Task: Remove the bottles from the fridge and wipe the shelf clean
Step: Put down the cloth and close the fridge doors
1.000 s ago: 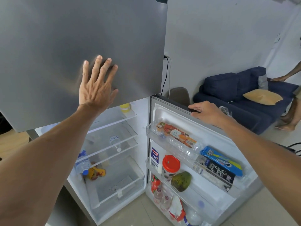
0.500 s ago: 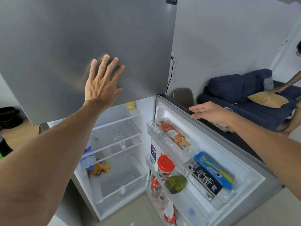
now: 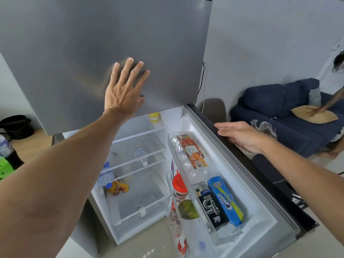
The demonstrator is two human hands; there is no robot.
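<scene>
— Where are the hands?
— Left hand (image 3: 124,92) flat, fingers spread, on the grey freezer door (image 3: 93,43). Right hand (image 3: 242,135) open, resting on the open fridge door (image 3: 247,183) top edge.
— Bottles?
— One water bottle (image 3: 140,153) lies on the middle shelf (image 3: 149,146), another (image 3: 105,176) lower left. Sofa (image 3: 279,108) far right.

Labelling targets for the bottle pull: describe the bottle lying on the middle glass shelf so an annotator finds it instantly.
Start at the open lower fridge compartment under the grey freezer door. Of its glass shelves, take the middle glass shelf, below the one holding a yellow jar. The clear water bottle lies there alone on its side, white cap toward the front, unlike the blue-capped bottle lower left.
</scene>
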